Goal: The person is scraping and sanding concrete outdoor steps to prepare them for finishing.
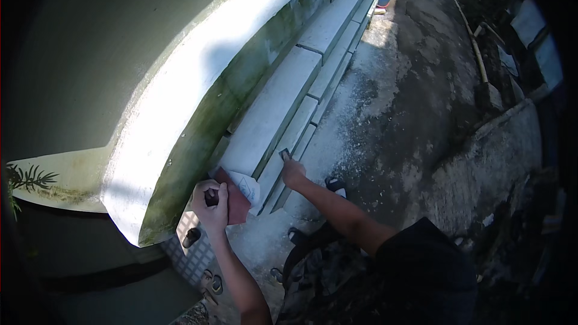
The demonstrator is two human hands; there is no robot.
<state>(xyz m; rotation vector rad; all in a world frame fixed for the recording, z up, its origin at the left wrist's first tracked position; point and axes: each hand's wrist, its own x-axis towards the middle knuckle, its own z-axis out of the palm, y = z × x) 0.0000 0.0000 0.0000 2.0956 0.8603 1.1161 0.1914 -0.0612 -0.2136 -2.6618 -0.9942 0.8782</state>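
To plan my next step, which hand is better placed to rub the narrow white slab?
Probably the right hand: it holds a small dark piece at the narrow white slab, while the left hand holds a reddish sheet.

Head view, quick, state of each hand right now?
Left hand: closed, holding a reddish-brown sheet, likely sandpaper.
Right hand: closed, holding a small dark piece.

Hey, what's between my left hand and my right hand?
Between your left hand and right hand, the head view shows the red sheet, a white sheet and some pale ledge.
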